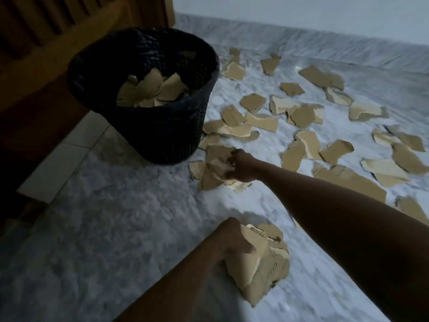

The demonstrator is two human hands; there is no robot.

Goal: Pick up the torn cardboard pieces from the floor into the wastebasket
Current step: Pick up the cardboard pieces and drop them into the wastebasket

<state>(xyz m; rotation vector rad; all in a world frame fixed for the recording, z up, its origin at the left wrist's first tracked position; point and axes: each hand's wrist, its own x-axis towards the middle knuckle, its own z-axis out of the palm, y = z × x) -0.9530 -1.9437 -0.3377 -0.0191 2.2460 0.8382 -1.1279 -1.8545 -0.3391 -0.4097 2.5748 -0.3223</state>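
Marble floor (116, 205) carries the litter: torn cardboard pieces (301, 115) spread toward its far edge. Right hand (241, 166) grips a clump (213, 170) just beside the wastebasket (162, 135) (a short lift, likely); left hand (236, 242) clutches a gathered stack (262, 266), probably to save trips.

I'm looking at matt tan torn cardboard pieces (301, 117) with rough ripped edges, a black plastic mesh wastebasket (162, 133), a polished grey-white marble floor (104, 205), and dark wooden furniture (46, 43).
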